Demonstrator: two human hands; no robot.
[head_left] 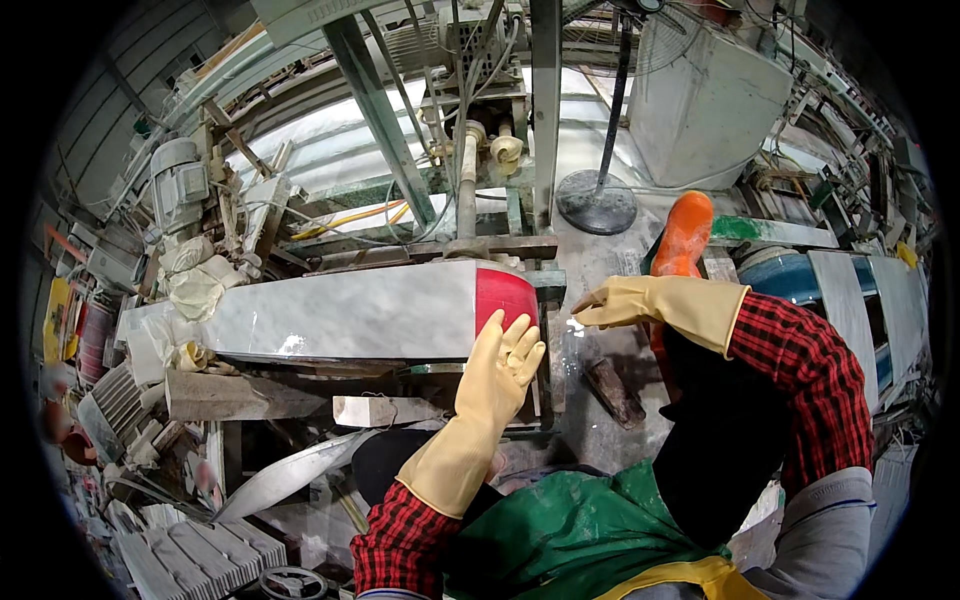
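A long grey-veined stone slab [350, 312] lies across the bench in front of me, its top shiny with wet spots. Against its right end is a bright red, round-edged piece [507, 305]. My left hand [500, 365], in a cream rubber glove, is over the near edge of this red piece with fingers stretched and slightly spread; whether it touches cannot be told. To the right of the slab, my right hand [620, 302], gloved alike, hovers above the floor with its fingers extended leftward. Nothing shows in either hand.
Behind the slab stands a machine frame with a motor [415, 45] and pipe [467, 185]. A black round stand base [597, 202] is beyond my right hand. An orange boot [684, 235] and a dark block [614, 394] are on the floor. Wooden beams [245, 395] lie near left.
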